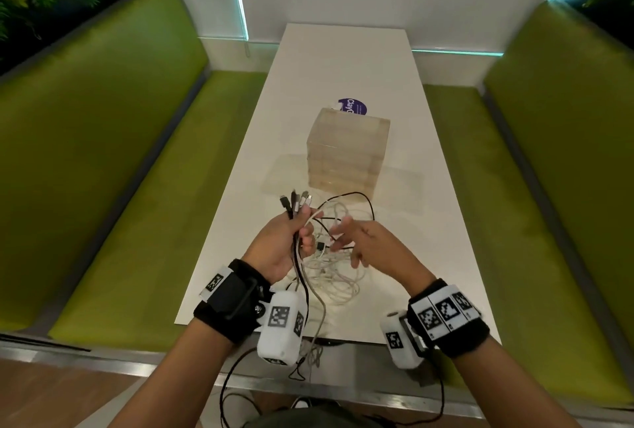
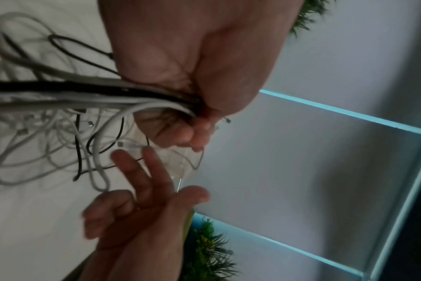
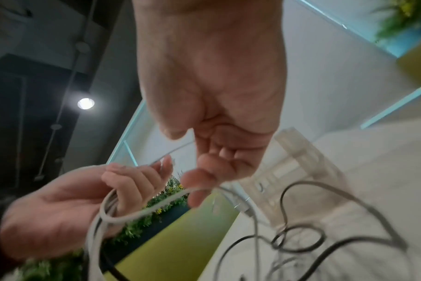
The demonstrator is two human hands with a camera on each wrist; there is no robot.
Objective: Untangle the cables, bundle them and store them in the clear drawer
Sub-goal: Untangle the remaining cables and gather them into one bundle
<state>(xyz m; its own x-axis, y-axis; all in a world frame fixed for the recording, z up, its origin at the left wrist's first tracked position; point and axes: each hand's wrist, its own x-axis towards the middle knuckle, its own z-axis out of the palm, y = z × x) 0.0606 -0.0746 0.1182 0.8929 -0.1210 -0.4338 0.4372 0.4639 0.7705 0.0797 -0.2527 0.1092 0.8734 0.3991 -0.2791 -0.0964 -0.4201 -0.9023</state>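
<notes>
My left hand (image 1: 284, 242) grips a bunch of black and white cables (image 1: 297, 218), their plugs (image 1: 295, 200) sticking up past the fist. In the left wrist view the same cables (image 2: 84, 95) run under the curled fingers (image 2: 192, 133). The rest of the cable tangle (image 1: 338, 276) lies on the white table (image 1: 343, 60) below both hands. My right hand (image 1: 363, 246) hovers beside the left with fingers spread and loose (image 2: 142, 190), holding nothing; a white cable loop (image 3: 132, 214) passes by its fingertips (image 3: 199, 180). The clear drawer unit (image 1: 346, 153) stands just behind the tangle, its drawers pushed in.
A round purple sticker (image 1: 353, 107) lies behind the drawer unit. Green benches (image 1: 120, 153) (image 1: 549, 170) flank the narrow table. Some cables hang over the near table edge (image 1: 310, 345). A white wall closes the far end.
</notes>
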